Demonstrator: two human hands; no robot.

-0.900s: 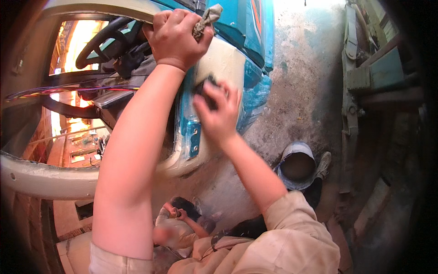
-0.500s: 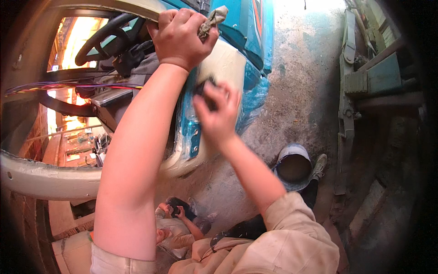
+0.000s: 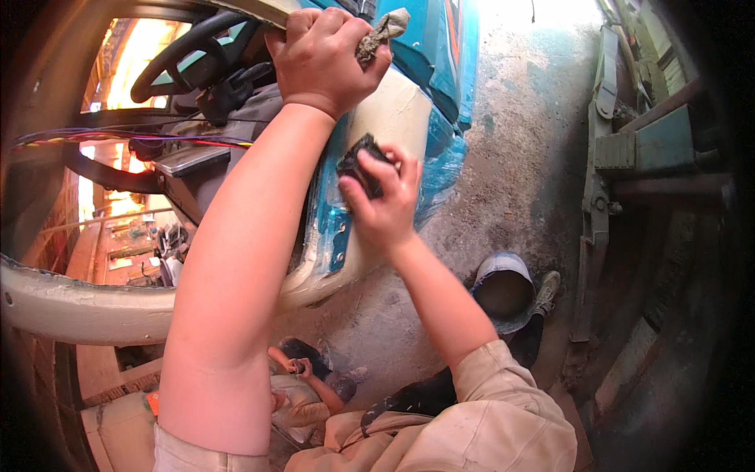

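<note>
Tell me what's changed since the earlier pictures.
The right hand and its black pad, blurred before, now show sharp. Both hands and the cream panel sit slightly further right in the picture, so the view likely shifted. Nothing was taken up or released: the left hand still holds the crumpled cloth.

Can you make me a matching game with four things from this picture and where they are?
Things:
1. Rag
2. Black pad
3. Bucket
4. Steering wheel

Places:
A. On the floor
B. In the right hand
C. Inside the cab
D. In the left hand

Right pairs: 1-D, 2-B, 3-A, 4-C
</note>
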